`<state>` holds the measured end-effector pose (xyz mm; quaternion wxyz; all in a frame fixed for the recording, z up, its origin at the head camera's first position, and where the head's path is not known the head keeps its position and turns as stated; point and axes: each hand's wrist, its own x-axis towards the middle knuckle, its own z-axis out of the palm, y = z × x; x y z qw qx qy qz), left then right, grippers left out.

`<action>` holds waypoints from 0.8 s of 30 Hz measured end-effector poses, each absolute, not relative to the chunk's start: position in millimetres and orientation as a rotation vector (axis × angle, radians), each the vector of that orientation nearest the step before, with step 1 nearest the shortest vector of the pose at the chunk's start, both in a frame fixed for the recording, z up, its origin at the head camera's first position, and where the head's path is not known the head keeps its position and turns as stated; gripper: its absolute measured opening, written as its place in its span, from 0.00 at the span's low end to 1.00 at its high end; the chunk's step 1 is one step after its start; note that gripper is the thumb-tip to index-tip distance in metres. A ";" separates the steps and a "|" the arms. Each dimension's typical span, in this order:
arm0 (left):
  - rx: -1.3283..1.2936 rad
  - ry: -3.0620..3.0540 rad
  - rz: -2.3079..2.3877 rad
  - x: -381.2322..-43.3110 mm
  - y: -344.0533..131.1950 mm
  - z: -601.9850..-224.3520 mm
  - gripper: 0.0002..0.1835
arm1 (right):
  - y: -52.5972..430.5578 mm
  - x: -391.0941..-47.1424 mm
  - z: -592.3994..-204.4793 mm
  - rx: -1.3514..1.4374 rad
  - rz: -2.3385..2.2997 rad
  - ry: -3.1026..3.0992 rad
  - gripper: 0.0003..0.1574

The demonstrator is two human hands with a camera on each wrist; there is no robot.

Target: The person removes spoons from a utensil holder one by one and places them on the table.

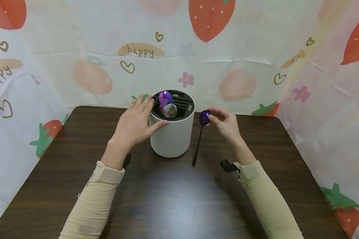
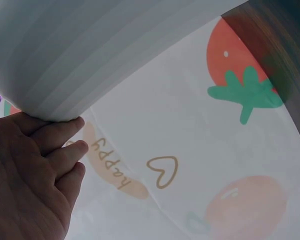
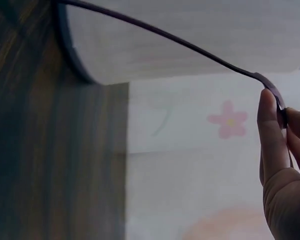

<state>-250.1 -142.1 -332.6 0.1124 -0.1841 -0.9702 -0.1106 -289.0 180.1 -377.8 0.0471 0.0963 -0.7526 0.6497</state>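
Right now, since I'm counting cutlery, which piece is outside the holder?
The purple spoon pinched by its bowl in the right hand; the other cutlery sticks up from the holder.

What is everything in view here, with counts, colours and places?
Utensil holder: one, white with a black slotted top, towards the table's far edge
Held spoon: one, shiny purple-blue bowl, dark handle, right of the holder
Utensil heads: at least two, one shiny purple and one silvery, at the holder's top; overlap hides an exact count
Table: one, dark brown, under the holder
Printed backdrop: pale with strawberries, hearts, flowers and "happy", behind and beside the table
Dark wrist pieces: two, one at each wrist
Sleeves: two, cream, on the left and right forearms
Left hand: one, bare, against the holder
Right hand: one, bare, pinching the spoon's bowl
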 end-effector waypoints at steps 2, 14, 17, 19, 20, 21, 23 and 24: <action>-0.538 -2.849 -0.317 -250.1 -142.0 -332.7 0.55 | 180.9 -293.6 -383.6 0.285 2.006 -2.293 0.22; -0.534 -2.854 -0.315 -249.3 -142.7 -331.6 0.55 | 180.2 -326.2 -419.3 0.246 2.159 -2.291 0.24; -0.537 -2.852 -0.317 -249.1 -142.4 -331.2 0.55 | 178.1 -333.1 -428.7 0.195 2.199 -2.293 0.24; -0.538 -2.852 -0.317 -249.0 -142.0 -330.9 0.55 | 177.0 -337.5 -435.1 0.164 2.225 -2.299 0.25; -0.537 -2.852 -0.315 -248.9 -141.9 -330.9 0.55 | 176.3 -339.6 -438.2 0.148 2.238 -2.297 0.25; -0.537 -2.853 -0.315 -248.9 -141.7 -330.8 0.54 | 175.6 -341.3 -441.1 0.133 2.243 -2.302 0.25; -0.535 -2.854 -0.313 -249.0 -141.5 -331.1 0.54 | 174.1 -345.4 -447.9 0.102 2.258 -2.303 0.24; -0.535 -2.854 -0.312 -249.0 -141.3 -331.2 0.54 | 173.1 -347.1 -450.8 0.084 2.258 -2.308 0.24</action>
